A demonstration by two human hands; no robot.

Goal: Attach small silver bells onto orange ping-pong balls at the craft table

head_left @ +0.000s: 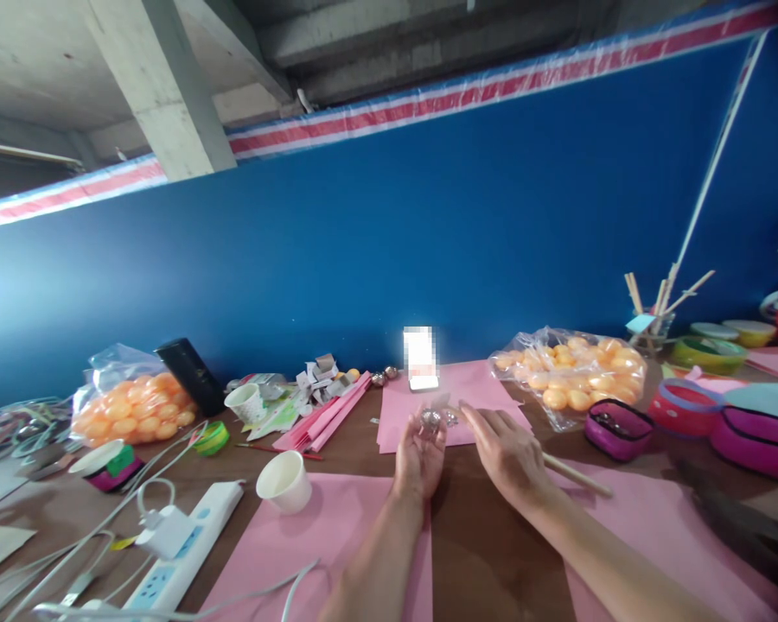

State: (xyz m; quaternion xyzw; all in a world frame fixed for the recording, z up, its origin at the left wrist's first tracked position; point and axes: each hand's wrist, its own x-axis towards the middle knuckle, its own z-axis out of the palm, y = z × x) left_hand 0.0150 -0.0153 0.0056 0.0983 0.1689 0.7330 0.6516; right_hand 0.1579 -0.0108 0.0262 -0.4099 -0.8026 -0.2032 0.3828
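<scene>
My left hand (420,460) is raised over the table, palm up, its fingers curled round shiny silver bells (430,420). Close by on the right, my right hand (509,451) is closed on a thin wooden stick (580,476), whose rear end sticks out past the hand. The fingertips of that hand point toward the bells, where another small shiny piece (452,418) shows between the two hands. Whether the stick touches the bells is too small to tell.
Pink sheets (337,527) lie on the brown table. A white paper cup (285,482) stands left of my hands, near a power strip (185,544) with cables. Bags of orange balls (574,367) sit on both sides. A bright phone (420,356) leans at the back; purple pouches (618,432) lie right.
</scene>
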